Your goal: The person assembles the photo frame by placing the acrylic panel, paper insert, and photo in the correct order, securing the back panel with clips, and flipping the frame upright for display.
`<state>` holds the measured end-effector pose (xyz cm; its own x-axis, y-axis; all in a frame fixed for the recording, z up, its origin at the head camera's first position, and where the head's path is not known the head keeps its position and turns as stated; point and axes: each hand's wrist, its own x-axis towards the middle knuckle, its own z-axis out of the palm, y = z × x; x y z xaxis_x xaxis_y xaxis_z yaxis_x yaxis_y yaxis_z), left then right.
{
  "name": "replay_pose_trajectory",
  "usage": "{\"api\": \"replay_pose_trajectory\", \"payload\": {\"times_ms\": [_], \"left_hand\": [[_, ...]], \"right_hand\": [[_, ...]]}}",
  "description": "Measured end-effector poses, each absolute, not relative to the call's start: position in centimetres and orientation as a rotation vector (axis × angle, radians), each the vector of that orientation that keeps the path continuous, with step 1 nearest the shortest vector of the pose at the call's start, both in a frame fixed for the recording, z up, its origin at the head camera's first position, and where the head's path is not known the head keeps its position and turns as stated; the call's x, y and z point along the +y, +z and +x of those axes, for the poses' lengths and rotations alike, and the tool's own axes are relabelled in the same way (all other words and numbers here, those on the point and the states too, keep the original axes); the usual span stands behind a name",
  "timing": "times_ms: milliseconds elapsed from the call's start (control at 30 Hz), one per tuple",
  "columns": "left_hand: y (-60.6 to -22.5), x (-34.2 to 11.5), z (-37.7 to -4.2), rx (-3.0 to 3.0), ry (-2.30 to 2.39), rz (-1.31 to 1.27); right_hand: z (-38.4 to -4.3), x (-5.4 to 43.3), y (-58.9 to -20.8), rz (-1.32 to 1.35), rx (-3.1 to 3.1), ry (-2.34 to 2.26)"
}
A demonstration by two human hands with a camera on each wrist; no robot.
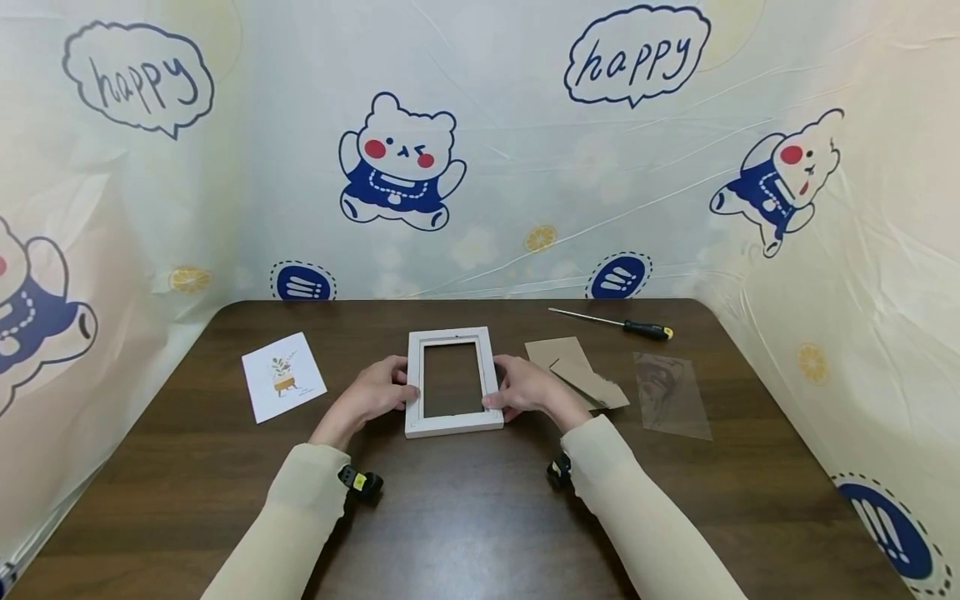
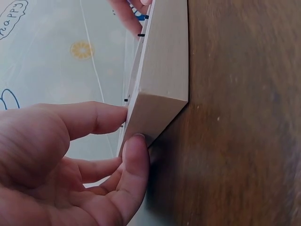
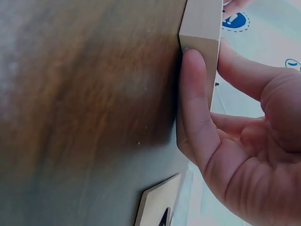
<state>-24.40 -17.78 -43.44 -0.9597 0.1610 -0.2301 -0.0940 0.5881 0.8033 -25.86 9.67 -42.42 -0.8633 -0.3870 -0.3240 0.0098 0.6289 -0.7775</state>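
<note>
A white picture frame [image 1: 416,429] with an open middle is at the centre of the table, back side up. Small black tabs stick up along its inner edge in the left wrist view. My left hand [image 1: 372,390] grips its left side, thumb on top and fingers against the outer wall [image 2: 157,61]. On the opposite side, my right hand [image 1: 531,385] holds it the same way, one finger along the pale outer side [image 3: 200,19]. Whether the frame lies fully flat on the table cannot be told.
Left of the frame lies a white card [image 1: 262,392] with a potted-plant picture. To the right are a brown backing board [image 1: 558,350] with a stand leg, a clear plastic sheet [image 1: 675,408] and a screwdriver [image 1: 641,328] behind them. A patterned curtain [image 1: 510,183] borders the table [image 1: 465,517].
</note>
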Motion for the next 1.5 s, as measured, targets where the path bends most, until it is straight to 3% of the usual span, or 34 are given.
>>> {"api": "replay_pose_trajectory", "payload": {"times_ms": [1500], "left_hand": [[-43.5, -15.0, -23.3, 2.525, 1.277, 0.149]], "right_hand": [[-23.5, 13.0, -42.4, -0.279, 2.335, -1.172]]}}
